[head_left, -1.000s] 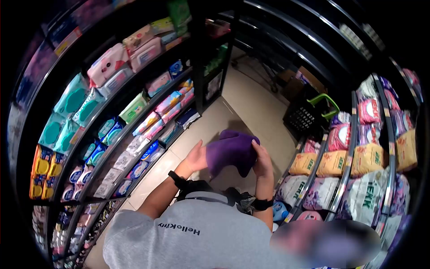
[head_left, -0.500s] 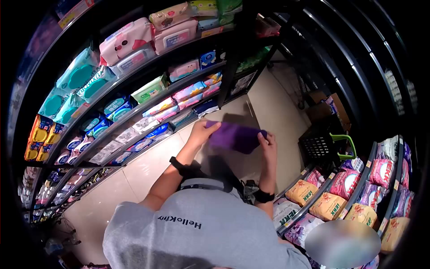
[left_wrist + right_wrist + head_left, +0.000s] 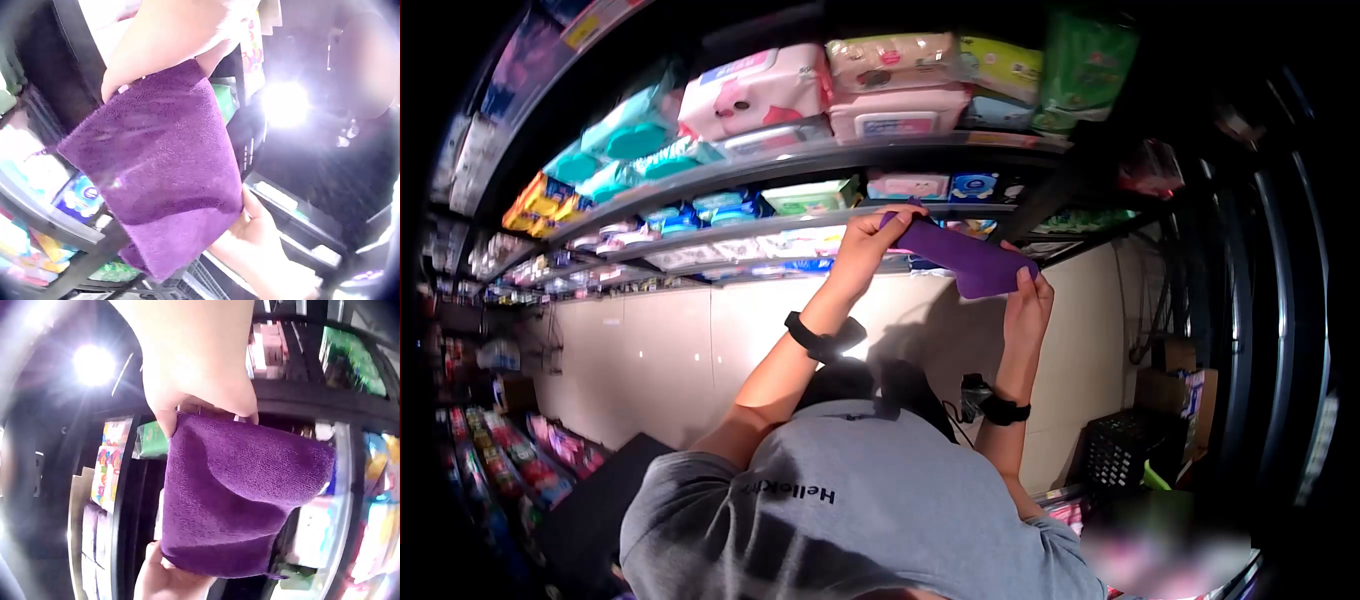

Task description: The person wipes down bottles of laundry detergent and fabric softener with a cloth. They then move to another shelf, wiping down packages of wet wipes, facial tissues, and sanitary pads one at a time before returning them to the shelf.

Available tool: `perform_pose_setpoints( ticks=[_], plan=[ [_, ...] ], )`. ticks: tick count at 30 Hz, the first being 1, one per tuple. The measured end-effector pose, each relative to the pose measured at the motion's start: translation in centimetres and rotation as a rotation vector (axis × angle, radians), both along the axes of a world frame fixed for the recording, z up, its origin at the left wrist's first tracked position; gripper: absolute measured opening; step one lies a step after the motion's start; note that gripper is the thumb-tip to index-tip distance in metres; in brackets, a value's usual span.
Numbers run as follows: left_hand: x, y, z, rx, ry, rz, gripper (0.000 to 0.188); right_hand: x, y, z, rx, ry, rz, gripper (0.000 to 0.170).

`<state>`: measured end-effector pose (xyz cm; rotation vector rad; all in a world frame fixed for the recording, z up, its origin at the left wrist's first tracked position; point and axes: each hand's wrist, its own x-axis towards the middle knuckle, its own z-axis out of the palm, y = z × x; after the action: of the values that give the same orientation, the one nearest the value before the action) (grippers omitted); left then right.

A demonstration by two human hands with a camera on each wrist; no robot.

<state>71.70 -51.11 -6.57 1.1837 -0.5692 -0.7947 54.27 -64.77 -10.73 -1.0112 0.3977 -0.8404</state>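
A folded purple plush cloth (image 3: 960, 258) is stretched between both hands, in front of the shelf of wipes. My left hand (image 3: 870, 245) pinches its left end, thumb on top, while my right hand (image 3: 1028, 305) grips the right end by its edge. Seen from the left wrist, the cloth (image 3: 169, 156) hangs as a broad panel with a fold low down, the right hand (image 3: 256, 247) at its lower edge. The right wrist view shows the cloth (image 3: 237, 494) with a curved fold across it and the left hand (image 3: 169, 581) below.
Packs of wipes, such as a pink one (image 3: 755, 95) and a green one (image 3: 1085, 75), fill the shelves ahead. On the tiled floor (image 3: 640, 340) to the right stands a black basket (image 3: 1120, 450) near a cardboard box (image 3: 1170, 390). More shelved goods line the lower left.
The view has swung right to face the shelf of wipes. The cloth has risen toward the shelf and is now drawn out between the hands. My left hand has come to pinch its end.
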Motion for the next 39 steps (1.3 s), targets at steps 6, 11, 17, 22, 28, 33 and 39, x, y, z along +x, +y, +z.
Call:
perform_pose_setpoints(
  ticks=[6,11,17,22,28,33,39],
  plan=[
    [2.7,4.8,-4.3,0.253,-0.159,0.185,0.025,5.3,-1.1,1.9,-0.975,0.409,-0.156,0.019],
    [2.2,5.2,-6.3,0.142,0.147,0.193,0.023,6.3,-0.8,1.1,-0.815,0.590,-0.064,0.024],
    [3.8,3.9,-3.0,0.150,0.068,0.155,0.026,5.7,-0.7,2.7,-0.458,0.757,0.120,0.029],
    [3.8,4.3,-0.6,0.206,-0.397,-0.028,0.033,5.8,-0.8,1.7,-0.730,0.725,0.126,0.021],
    [2.4,6.0,2.4,0.224,-0.865,-0.319,0.043,9.3,3.3,4.3,-0.425,0.450,0.485,0.034],
    [2.4,8.6,3.8,0.241,-0.852,-0.334,0.034,11.7,4.1,2.0,-0.437,0.412,0.799,0.045],
    [3.7,11.9,4.4,0.204,-0.588,0.085,0.027,12.3,7.7,2.8,-0.539,0.160,1.204,0.070]
  ],
)
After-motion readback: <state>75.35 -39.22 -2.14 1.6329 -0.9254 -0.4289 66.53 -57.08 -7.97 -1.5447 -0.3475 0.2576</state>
